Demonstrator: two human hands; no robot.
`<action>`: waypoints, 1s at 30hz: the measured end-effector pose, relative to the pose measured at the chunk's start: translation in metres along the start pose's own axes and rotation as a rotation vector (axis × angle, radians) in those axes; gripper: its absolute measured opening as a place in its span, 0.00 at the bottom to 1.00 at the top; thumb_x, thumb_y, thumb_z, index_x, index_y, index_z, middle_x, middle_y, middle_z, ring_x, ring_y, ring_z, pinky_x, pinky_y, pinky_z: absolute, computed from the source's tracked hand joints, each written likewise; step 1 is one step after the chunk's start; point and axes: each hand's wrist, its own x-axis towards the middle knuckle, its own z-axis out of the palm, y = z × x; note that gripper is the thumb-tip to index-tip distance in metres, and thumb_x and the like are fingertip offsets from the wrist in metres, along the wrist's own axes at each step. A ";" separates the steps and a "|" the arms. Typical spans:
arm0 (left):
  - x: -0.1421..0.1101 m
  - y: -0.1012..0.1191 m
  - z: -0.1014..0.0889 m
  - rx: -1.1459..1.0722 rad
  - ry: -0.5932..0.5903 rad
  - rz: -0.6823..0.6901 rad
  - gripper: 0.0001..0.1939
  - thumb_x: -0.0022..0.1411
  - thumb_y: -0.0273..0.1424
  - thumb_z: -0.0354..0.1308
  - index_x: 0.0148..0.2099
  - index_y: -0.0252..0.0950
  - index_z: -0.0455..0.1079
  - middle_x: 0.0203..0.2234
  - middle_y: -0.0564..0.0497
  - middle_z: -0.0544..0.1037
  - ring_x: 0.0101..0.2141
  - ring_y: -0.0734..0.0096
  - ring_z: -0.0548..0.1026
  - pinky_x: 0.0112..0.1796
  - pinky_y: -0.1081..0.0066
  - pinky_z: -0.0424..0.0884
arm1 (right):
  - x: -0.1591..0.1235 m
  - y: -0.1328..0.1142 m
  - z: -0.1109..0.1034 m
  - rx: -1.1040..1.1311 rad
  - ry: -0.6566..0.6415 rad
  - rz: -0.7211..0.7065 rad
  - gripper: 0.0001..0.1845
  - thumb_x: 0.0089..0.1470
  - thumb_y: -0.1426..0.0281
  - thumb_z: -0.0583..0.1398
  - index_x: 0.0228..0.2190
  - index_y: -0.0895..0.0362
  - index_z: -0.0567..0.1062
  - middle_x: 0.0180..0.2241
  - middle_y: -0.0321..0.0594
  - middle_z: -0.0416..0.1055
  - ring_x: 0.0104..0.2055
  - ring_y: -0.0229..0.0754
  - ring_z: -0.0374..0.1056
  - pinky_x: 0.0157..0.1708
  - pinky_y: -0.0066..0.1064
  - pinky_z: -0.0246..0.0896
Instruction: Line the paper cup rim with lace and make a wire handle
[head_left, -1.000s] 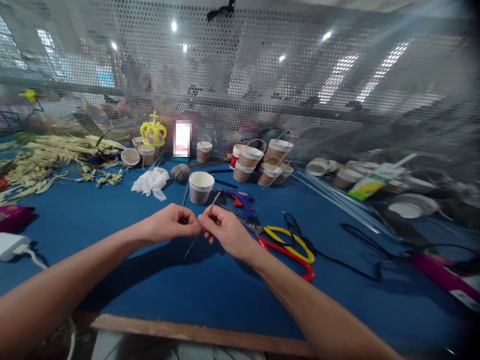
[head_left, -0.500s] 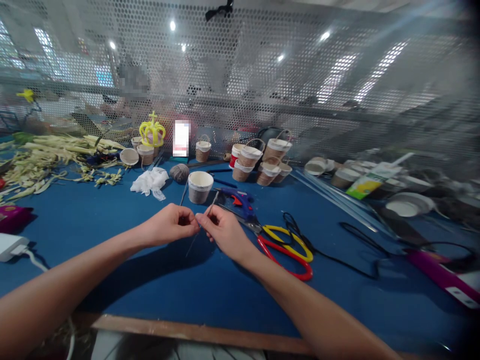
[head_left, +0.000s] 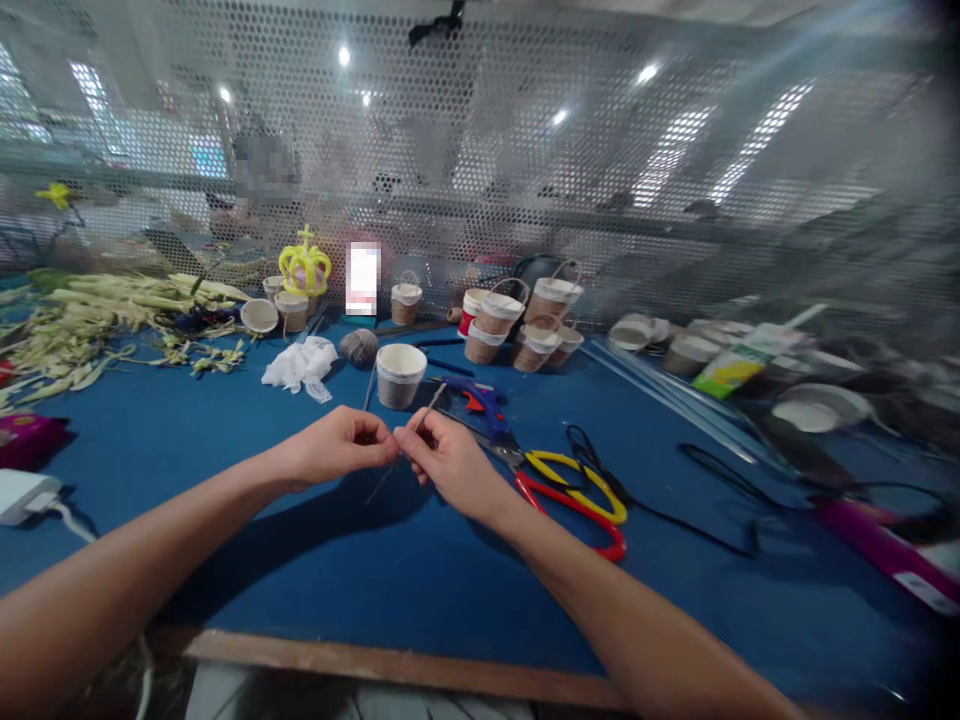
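My left hand (head_left: 343, 441) and my right hand (head_left: 448, 455) meet fingertip to fingertip above the blue table. Both are closed in a pinch on a thin grey strand of yarn (head_left: 435, 396). One end sticks up past my right fingers, and a finer tail (head_left: 381, 482) hangs below. Another length of strand runs up behind my left hand toward a grey ball of yarn (head_left: 358, 347). Just beyond my hands stands a small cup (head_left: 400, 380) with a grey wrapped side and a pale rim. The exact pinch point is partly hidden by my fingers.
Right of my hands lie a blue glue gun (head_left: 484, 400) and scissors (head_left: 574, 500) with red and yellow handles. Crumpled white tissue (head_left: 301, 366) is at left. Small handled buckets (head_left: 495, 315), clear sticks (head_left: 675, 400) and dried plant strips (head_left: 120, 305) line the back. Perforated metal (head_left: 480, 150) rises behind.
Both hands keep nearly the same place and pinch. The strand's upper end and its lower tail have shifted slightly.
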 end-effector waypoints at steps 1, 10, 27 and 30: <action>0.000 0.000 -0.001 0.026 0.003 0.007 0.13 0.50 0.37 0.54 0.24 0.31 0.64 0.17 0.57 0.62 0.20 0.81 0.56 0.22 0.77 0.53 | 0.000 0.001 0.000 -0.009 0.007 0.000 0.11 0.52 0.63 0.53 0.24 0.56 0.61 0.17 0.28 0.56 0.17 0.31 0.56 0.18 0.24 0.55; 0.001 -0.004 0.003 0.182 0.063 0.015 0.11 0.49 0.35 0.53 0.23 0.32 0.62 0.16 0.58 0.62 0.19 0.80 0.56 0.20 0.78 0.52 | 0.002 0.006 0.002 -0.130 0.031 -0.002 0.12 0.52 0.62 0.53 0.24 0.57 0.63 0.17 0.29 0.58 0.17 0.31 0.56 0.17 0.24 0.51; 0.004 -0.007 0.002 0.057 0.039 0.019 0.12 0.47 0.36 0.57 0.22 0.31 0.63 0.16 0.59 0.61 0.19 0.82 0.55 0.21 0.78 0.51 | 0.002 0.004 -0.002 0.046 -0.073 0.054 0.12 0.50 0.62 0.55 0.24 0.57 0.63 0.18 0.30 0.59 0.18 0.31 0.57 0.17 0.24 0.55; 0.005 -0.010 0.004 0.090 0.070 0.034 0.12 0.48 0.35 0.56 0.22 0.31 0.63 0.16 0.58 0.62 0.19 0.81 0.56 0.21 0.77 0.52 | 0.001 0.004 -0.001 -0.022 -0.021 0.048 0.12 0.50 0.62 0.55 0.23 0.57 0.63 0.16 0.29 0.59 0.17 0.31 0.56 0.17 0.24 0.54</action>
